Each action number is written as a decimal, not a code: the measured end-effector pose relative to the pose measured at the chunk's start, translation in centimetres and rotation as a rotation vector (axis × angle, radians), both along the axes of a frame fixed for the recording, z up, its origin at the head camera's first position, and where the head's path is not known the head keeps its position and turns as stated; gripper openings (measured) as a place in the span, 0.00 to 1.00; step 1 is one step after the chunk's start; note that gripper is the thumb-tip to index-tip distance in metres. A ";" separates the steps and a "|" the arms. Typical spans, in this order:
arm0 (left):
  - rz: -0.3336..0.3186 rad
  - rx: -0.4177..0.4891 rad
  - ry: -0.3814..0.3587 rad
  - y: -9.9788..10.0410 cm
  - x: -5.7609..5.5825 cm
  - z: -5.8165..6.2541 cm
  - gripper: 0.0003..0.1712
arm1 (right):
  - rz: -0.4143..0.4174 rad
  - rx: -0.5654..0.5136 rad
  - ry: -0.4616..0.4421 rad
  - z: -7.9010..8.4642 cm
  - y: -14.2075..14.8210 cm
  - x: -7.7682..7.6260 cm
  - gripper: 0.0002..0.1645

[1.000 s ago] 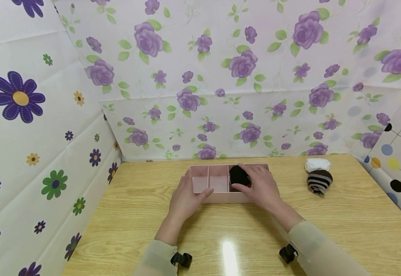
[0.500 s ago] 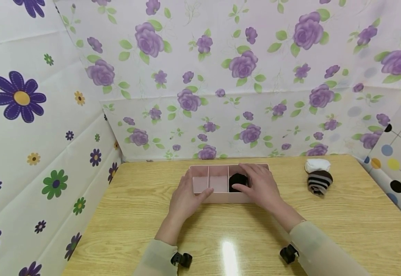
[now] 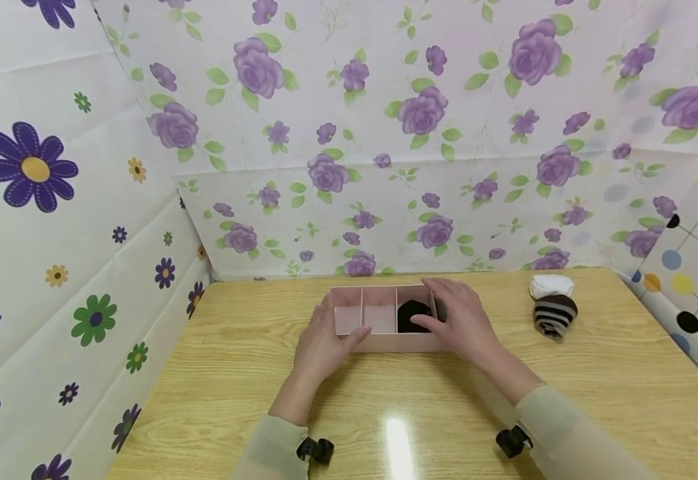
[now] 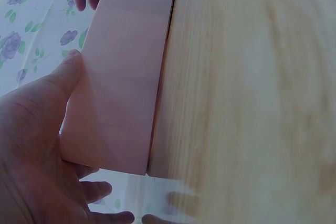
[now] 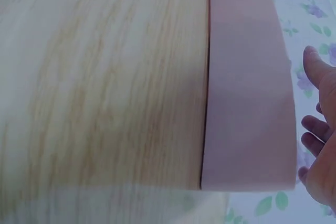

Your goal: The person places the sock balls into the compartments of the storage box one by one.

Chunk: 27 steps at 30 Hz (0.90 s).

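Observation:
A pink divided box [image 3: 385, 343] stands near the back of the table. My left hand [image 3: 319, 340] holds its left end, the thumb on the front wall and the fingers around the end, as the left wrist view shows. A black rolled-up sock [image 3: 411, 313] sits down in a compartment right of the middle. Over the box's right end is my right hand [image 3: 459, 320], fingers apart and loosely bent, thumb overlapping the sock. In the right wrist view that hand [image 5: 321, 129] holds nothing, and its thumb and fingers stand apart beside the box wall [image 5: 249, 87].
To the right of the box, a white rolled sock [image 3: 551, 286] and a striped rolled sock [image 3: 555, 316] lie close together on the wooden table [image 3: 253, 380]. Flowered sheets [image 3: 301, 133] rise behind and left of the table. The compartments at the box's left [image 3: 349, 320] hold nothing visible.
The black sock has gone down from the rim into the compartment. My right hand has let go of it and shifted slightly right. My left hand has stayed on the box.

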<state>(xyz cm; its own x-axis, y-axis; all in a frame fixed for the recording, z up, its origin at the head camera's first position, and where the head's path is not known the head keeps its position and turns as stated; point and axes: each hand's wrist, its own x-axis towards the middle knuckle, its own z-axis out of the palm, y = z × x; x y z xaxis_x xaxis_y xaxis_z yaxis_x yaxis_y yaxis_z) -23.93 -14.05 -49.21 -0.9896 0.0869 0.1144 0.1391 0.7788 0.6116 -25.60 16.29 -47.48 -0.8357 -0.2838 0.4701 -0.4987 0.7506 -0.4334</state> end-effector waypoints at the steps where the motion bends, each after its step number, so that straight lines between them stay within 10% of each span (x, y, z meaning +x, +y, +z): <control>1: 0.000 -0.001 -0.001 0.0 0.0 0.0 0.70 | -0.002 -0.001 -0.001 0.2 0.1 0.1 0.49; 27: -0.006 -0.010 0.005 0.0 0.0 0.0 0.69 | -0.042 0.023 0.037 2.4 7.2 3.0 0.52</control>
<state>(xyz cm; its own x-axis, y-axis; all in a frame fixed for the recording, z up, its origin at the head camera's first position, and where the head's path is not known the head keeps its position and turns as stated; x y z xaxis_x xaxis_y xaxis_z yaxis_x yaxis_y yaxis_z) -23.92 -14.09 -49.19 -0.9885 0.0936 0.1188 0.1468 0.7840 0.6032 -22.58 23.51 -45.12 -0.8289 -0.2601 0.4952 -0.4825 0.7804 -0.3977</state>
